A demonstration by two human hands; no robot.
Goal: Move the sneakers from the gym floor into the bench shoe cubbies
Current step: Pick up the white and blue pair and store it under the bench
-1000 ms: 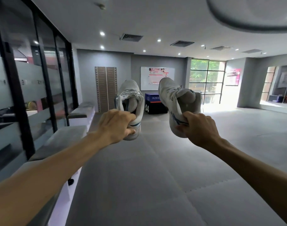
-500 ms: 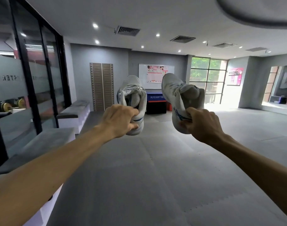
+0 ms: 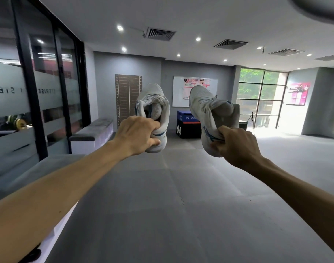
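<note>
I hold two white sneakers with blue trim out in front of me at arm's length. My left hand (image 3: 138, 134) grips the heel of the left sneaker (image 3: 154, 103), toe pointing up. My right hand (image 3: 236, 146) pinches the heel of the right sneaker (image 3: 206, 109), which tilts to the left. A grey-topped white bench (image 3: 38, 168) runs along the left wall beside my left arm; a second bench (image 3: 94, 132) stands further down. The cubby openings of both benches are hidden from this angle.
Glass partition with black frames (image 3: 33, 92) lines the left side behind the benches. A dark plyo box (image 3: 187, 125) marked 04 stands at the far wall under a whiteboard (image 3: 194, 91). Grey mat floor (image 3: 181, 196) spreads ahead and to the right. A tripod (image 3: 252, 120) stands by the windows.
The view has swung to the left and moved forward; the benches and far wall look closer. Both hands keep the same hold on the sneakers.
</note>
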